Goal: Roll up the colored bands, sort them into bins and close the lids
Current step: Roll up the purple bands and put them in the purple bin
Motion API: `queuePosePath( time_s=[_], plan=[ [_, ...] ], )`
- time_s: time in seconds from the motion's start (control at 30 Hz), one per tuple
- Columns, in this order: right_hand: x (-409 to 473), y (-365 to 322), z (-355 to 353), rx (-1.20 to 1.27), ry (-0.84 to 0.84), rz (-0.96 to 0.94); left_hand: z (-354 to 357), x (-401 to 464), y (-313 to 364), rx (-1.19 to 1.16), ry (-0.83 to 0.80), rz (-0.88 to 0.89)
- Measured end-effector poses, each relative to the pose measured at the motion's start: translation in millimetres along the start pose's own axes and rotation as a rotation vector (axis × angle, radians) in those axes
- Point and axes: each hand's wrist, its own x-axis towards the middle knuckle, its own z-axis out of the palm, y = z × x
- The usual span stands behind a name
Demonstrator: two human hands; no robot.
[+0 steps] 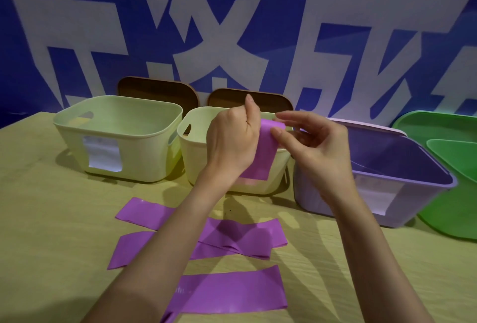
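I hold one purple band (260, 157) up in front of the middle pale green bin (196, 152). My left hand (232, 139) grips its left side, and my right hand (312, 147) pinches its top edge between thumb and fingers. The band hangs down from both hands. Several more purple bands (232, 289) lie flat on the table close to me, two of them crossing (242, 237). A second pale green bin (118, 136) stands at the left, a purple bin (387, 167) at the right, and a green bin (454, 165) at the far right.
Two brown lids (157, 90) (232, 98) lean against the blue and white wall behind the pale green bins. A purple lid (366, 126) shows behind the purple bin. The yellow-green table (51, 219) carries everything.
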Motion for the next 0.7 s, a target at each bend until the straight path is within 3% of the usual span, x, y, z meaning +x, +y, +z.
queuePosePath(
  time_s=[0.17, 0.43, 0.7],
  plan=[
    [-0.8, 3.8, 0.2, -0.094, -0.012, -0.085, 0.4, 1.9, 0.8, -0.035, -0.09, -0.204],
    [0.1, 4.1, -3.6, 0.099, 0.025, 0.136, -1.4, -0.6, -1.9, 0.164, -0.014, 0.125],
    [-0.9, 0.8, 1.1, 0.044, 0.009, 0.068, -0.8, 0.1, -2.6, 0.089, -0.039, -0.033]
  ],
)
